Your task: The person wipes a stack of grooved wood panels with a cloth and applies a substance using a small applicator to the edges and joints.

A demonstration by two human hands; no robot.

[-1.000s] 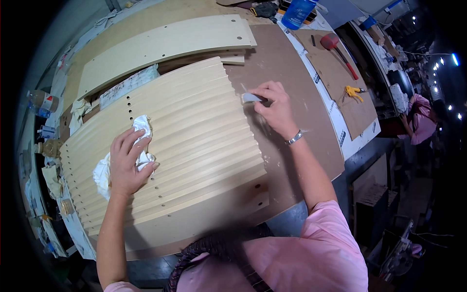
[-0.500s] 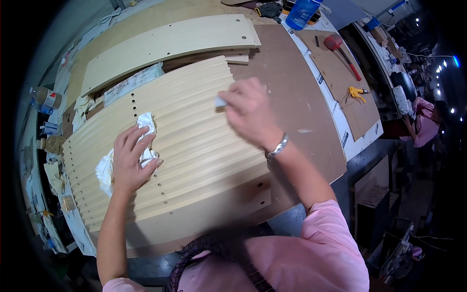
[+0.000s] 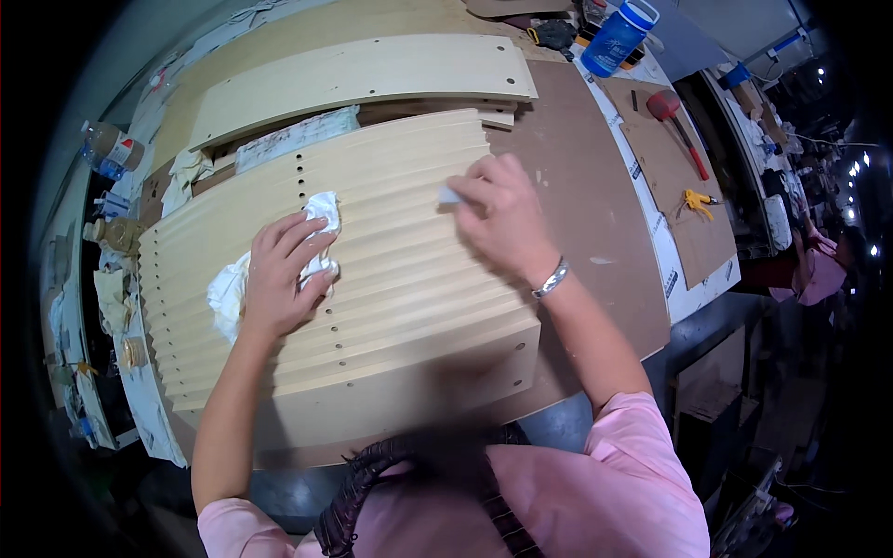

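Observation:
A stack of narrow pale wooden slats (image 3: 409, 237) lies side by side across the bench, some with rows of dark holes. My left hand (image 3: 284, 265) rests on the slats left of the middle, its fingers curled over a crumpled white cloth (image 3: 321, 212). More of that cloth bunches out to the left of the hand. Towards the slats' right ends, my right hand (image 3: 502, 209) pinches a small pale flat pad (image 3: 450, 194) against the wood. Whether the pad is abrasive cannot be made out. A silver bracelet circles the right wrist.
Behind the slats lie a wider drilled board (image 3: 372, 79) and a stained pale block (image 3: 298, 138). To the right are a red mallet (image 3: 665, 107), a yellow air gun (image 3: 696, 203) and a blue bottle (image 3: 619, 42). A plastic bottle (image 3: 112, 149) stands left. Another person (image 3: 820, 265) is far right.
The whole scene has shifted right in view. Against the slats, my right hand with the pad sits slightly further left; my left hand stays on the cloth.

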